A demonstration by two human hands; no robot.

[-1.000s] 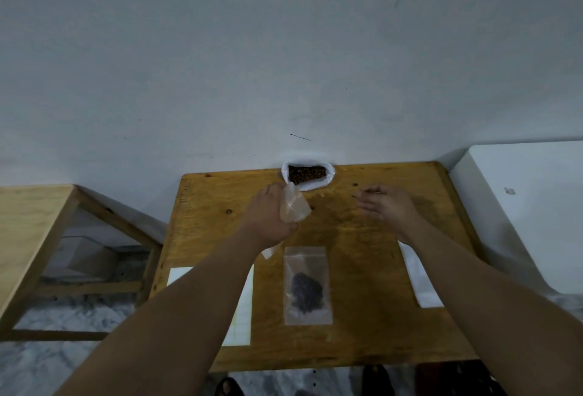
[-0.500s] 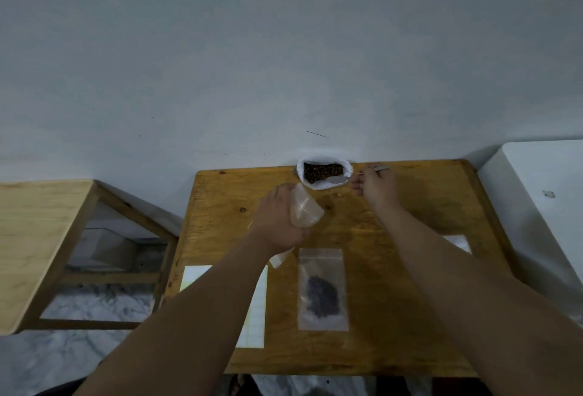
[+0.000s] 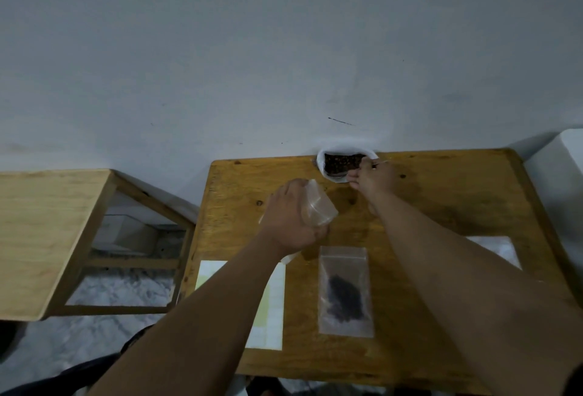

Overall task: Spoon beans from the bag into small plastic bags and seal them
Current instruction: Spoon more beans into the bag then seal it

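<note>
Open bean bag (image 3: 344, 162) at the far edge of the tabletop (image 3: 441, 200), against the wall. At its near right rim, right hand (image 3: 373, 179) curled round a spoon (image 3: 338, 175), bowl at the beans, handle out to the right. Nearer and to the left, apart from the bean bag, left hand (image 3: 290, 219) gripping an empty small bag (image 3: 317, 209), mouth tilted up toward the spoon. Likely next: a short carry, nearward and left, into that mouth. Closer in again, a filled small bag (image 3: 345, 291), lying flat.

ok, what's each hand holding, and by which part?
Left hand grips an empty small plastic bag by its near part. Right hand holds the spoon by its handle.
</note>
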